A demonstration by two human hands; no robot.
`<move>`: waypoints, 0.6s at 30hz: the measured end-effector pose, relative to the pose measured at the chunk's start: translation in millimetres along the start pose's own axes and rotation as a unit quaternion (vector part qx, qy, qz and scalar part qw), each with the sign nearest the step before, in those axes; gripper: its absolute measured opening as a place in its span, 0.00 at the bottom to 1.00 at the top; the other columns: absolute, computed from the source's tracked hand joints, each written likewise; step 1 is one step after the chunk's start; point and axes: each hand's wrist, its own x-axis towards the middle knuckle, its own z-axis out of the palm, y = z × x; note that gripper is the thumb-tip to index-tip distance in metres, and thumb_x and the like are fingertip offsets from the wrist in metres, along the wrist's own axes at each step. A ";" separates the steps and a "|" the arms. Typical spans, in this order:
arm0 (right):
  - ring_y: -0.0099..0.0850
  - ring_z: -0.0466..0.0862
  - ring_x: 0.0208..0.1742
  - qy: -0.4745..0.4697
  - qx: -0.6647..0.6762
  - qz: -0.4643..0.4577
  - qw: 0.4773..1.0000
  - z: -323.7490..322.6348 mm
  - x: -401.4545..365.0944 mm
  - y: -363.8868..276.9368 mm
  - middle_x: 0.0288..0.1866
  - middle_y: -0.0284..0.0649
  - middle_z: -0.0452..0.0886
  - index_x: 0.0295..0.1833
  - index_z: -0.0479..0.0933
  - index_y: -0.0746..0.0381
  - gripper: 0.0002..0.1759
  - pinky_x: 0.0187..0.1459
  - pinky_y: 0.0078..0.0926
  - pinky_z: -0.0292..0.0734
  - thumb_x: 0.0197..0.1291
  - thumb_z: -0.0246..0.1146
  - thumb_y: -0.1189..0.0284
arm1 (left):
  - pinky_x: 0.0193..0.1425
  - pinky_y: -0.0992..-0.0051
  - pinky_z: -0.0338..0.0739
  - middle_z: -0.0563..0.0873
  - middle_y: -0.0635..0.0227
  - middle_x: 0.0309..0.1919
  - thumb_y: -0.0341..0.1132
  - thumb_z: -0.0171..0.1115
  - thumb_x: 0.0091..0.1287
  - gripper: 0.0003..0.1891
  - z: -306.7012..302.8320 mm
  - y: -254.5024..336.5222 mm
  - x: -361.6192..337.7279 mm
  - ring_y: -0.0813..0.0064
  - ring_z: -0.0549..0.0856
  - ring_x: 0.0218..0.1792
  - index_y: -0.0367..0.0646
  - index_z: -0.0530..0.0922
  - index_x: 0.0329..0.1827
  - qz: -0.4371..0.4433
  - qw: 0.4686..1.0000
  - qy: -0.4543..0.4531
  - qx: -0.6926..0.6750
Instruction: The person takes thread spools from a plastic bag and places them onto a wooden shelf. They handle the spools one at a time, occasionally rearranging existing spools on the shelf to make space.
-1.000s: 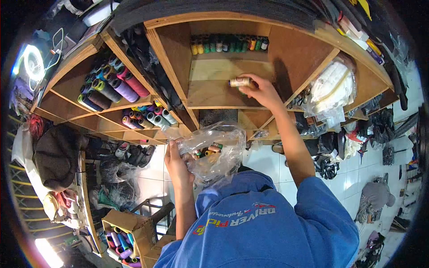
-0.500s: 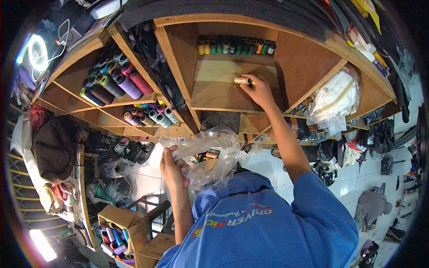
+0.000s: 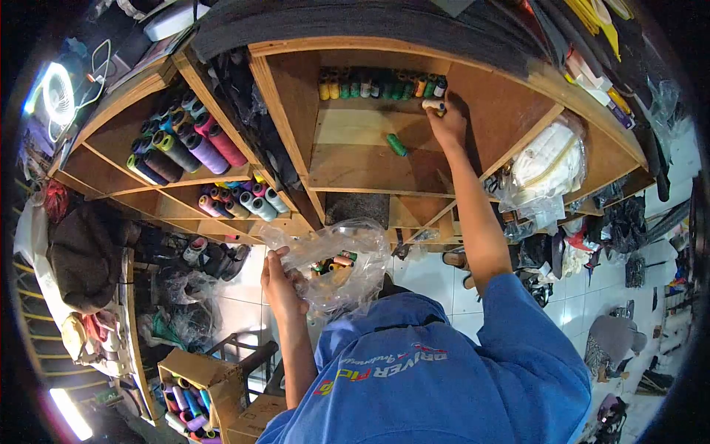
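I see the right grip [image 3: 449,122] pinching a cream thread spool [image 3: 433,106] near a spool row [image 3: 365,89]; left of that grip lies a green spool [image 3: 397,144]. The left grip [image 3: 285,286] clutches a clear plastic bag [image 3: 352,297] holding more spools [image 3: 342,260].

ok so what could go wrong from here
The right hand might knock the row of spools while holding the cream spool close to it. The green spool, lying loose on its side, could roll off the shelf. The plastic bag, held at one side by the left hand, might tip and spill the spools inside.
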 end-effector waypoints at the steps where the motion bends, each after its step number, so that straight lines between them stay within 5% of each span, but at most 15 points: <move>1: 0.42 0.83 0.33 -0.019 -0.007 -0.019 1.000 5.6 9.5 4.6 0.35 0.47 0.83 0.44 0.77 0.66 0.23 0.39 0.36 0.80 0.53 0.65 0.57 | 0.12 0.82 0.52 0.62 0.79 0.10 0.50 0.49 0.71 0.19 -0.2 1.1 -1.2 0.86 0.61 0.09 0.41 0.75 0.42 -0.002 1.000 -0.003 0.000; 3: 0.42 0.83 0.33 -0.059 -0.020 -0.059 0.996 14.4 26.5 9.3 0.34 0.46 0.83 0.44 0.77 0.65 0.23 0.37 0.36 0.81 0.53 0.65 0.57 | 0.12 0.82 0.52 0.62 0.79 0.10 0.50 0.48 0.71 0.19 0.7 4.0 -3.1 0.86 0.61 0.09 0.41 0.75 0.42 -0.009 1.000 0.007 0.002; 6: 0.41 0.84 0.33 -0.104 -0.055 0.054 0.992 21.5 41.9 -5.4 0.34 0.47 0.83 0.45 0.79 0.64 0.24 0.36 0.36 0.81 0.53 0.65 0.54 | 0.13 0.82 0.52 0.62 0.79 0.10 0.50 0.48 0.71 0.19 1.0 3.7 -3.2 0.86 0.60 0.09 0.42 0.75 0.43 -0.014 0.999 0.036 0.006; 9: 0.39 0.84 0.31 -0.076 -0.165 -0.028 0.983 95.6 84.0 51.1 0.33 0.48 0.83 0.46 0.79 0.63 0.27 0.32 0.36 0.81 0.53 0.63 0.50 | 0.14 0.82 0.55 0.66 0.76 0.15 0.50 0.48 0.71 0.19 -6.7 -2.1 0.5 0.85 0.62 0.11 0.41 0.75 0.42 -0.015 0.999 0.045 -0.004; 11: 0.39 0.84 0.33 -0.067 -0.202 -0.028 0.977 108.9 94.9 57.7 0.37 0.48 0.83 0.49 0.79 0.63 0.29 0.33 0.37 0.81 0.53 0.63 0.49 | 0.17 0.83 0.59 0.76 0.70 0.24 0.48 0.47 0.72 0.19 -11.9 -2.1 0.5 0.85 0.66 0.15 0.39 0.75 0.41 -0.038 0.998 0.045 -0.017; 14: 0.39 0.84 0.39 -0.107 -0.178 0.041 0.977 81.8 82.5 22.0 0.45 0.49 0.82 0.54 0.76 0.62 0.32 0.40 0.38 0.82 0.53 0.63 0.48 | 0.19 0.83 0.59 0.75 0.71 0.24 0.48 0.47 0.72 0.20 -19.5 -10.2 4.7 0.85 0.66 0.16 0.38 0.75 0.42 -0.017 0.998 0.052 -0.024; 18: 0.38 0.83 0.46 -0.093 -0.141 0.081 0.982 77.7 77.9 13.1 0.44 0.45 0.83 0.45 0.80 0.59 0.24 0.46 0.32 0.76 0.51 0.65 0.51 | 0.20 0.83 0.60 0.74 0.72 0.23 0.49 0.47 0.72 0.20 -15.6 2.5 -3.1 0.85 0.67 0.17 0.38 0.75 0.42 -0.029 0.998 0.062 0.005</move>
